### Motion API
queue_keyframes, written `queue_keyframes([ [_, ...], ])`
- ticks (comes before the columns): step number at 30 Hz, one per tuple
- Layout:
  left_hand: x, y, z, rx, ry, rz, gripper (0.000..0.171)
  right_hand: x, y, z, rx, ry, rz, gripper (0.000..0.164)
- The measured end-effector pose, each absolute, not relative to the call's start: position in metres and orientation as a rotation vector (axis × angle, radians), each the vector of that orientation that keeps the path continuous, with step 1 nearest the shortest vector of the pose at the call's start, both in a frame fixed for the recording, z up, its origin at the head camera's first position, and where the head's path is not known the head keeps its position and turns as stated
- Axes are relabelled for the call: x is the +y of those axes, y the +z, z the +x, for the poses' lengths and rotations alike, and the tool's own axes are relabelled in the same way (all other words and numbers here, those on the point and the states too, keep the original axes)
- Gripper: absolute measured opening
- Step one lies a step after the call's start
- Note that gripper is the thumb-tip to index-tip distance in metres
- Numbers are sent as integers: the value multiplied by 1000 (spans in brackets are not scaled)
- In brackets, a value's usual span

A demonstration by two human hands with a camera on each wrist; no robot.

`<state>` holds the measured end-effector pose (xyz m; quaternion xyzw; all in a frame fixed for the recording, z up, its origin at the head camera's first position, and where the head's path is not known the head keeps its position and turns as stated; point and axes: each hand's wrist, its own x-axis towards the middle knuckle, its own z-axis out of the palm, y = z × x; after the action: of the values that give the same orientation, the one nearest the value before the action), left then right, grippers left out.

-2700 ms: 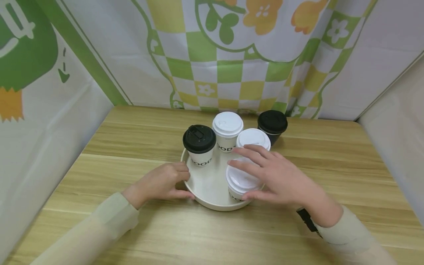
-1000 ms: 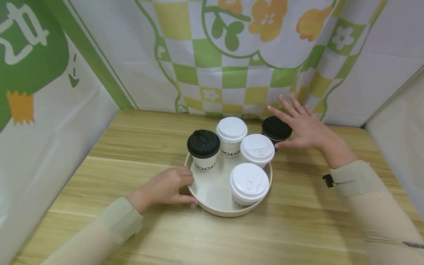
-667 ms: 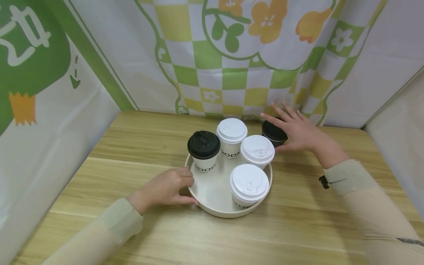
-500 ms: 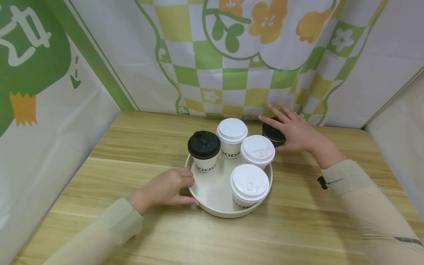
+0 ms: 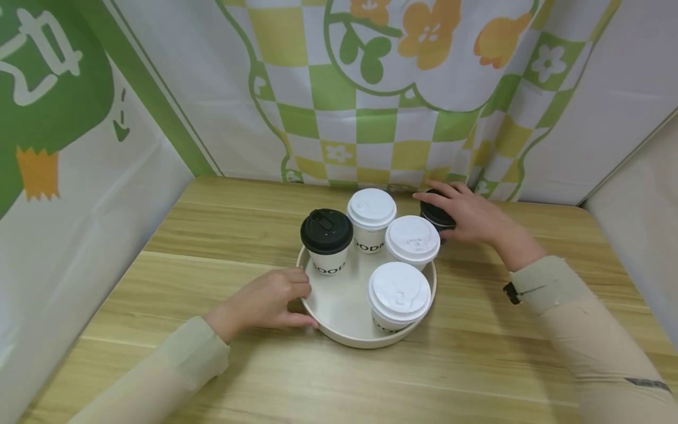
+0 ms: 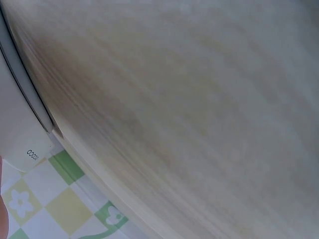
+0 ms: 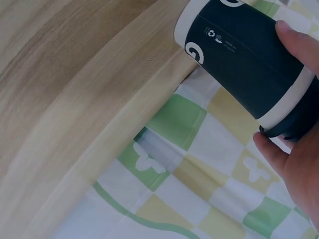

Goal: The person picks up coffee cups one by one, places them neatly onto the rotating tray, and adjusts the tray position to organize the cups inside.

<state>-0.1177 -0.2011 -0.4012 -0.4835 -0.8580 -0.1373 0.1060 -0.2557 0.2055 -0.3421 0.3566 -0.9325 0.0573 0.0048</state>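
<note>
My left hand (image 5: 267, 299) grips the left rim of a round cream tray (image 5: 339, 309), fingers curled over the edge and thumb low outside. On the tray stand a white coffee cup with a black lid (image 5: 326, 241) and three white-lidded coffee cups: back (image 5: 372, 219), middle right (image 5: 412, 240) and front (image 5: 399, 297). Behind them on the right, my right hand (image 5: 471, 217) holds a dark coffee cup (image 7: 244, 64) near its black lid. In the right wrist view the thumb lies along its side and a finger touches by the lid.
The tray sits on a light wooden table (image 5: 222, 229). A green, white and yellow checked curtain (image 5: 376, 126) hangs close behind the dark cup. Pale fabric walls stand left and right.
My right hand has gone from above the front white-lidded cup back to the dark cup, its spread fingers now curled around the lid. The left hand keeps its hold on the tray.
</note>
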Motion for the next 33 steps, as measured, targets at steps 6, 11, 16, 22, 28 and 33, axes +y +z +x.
queue_keyframes([
  [6,-199,-401,-116,-2530,-408,-1416,46,207,-338,-253,-2904,230,1132,79],
  [11,-199,-402,-116,-2538,-408,-1418,46,212,-337,-250,-2925,241,1104,78],
  [16,-199,-400,-116,-2544,-406,-1423,45,218,-336,-246,-2973,230,1049,77],
  [22,-199,-399,-115,-2551,-400,-1424,44,224,-330,-239,-2969,231,1013,76],
  [28,-198,-397,-113,-2571,-393,-1399,44,230,-324,-231,-2940,220,1011,76],
  [33,-197,-397,-111,-2579,-379,-1390,44,234,-320,-222,-2955,191,1011,78],
])
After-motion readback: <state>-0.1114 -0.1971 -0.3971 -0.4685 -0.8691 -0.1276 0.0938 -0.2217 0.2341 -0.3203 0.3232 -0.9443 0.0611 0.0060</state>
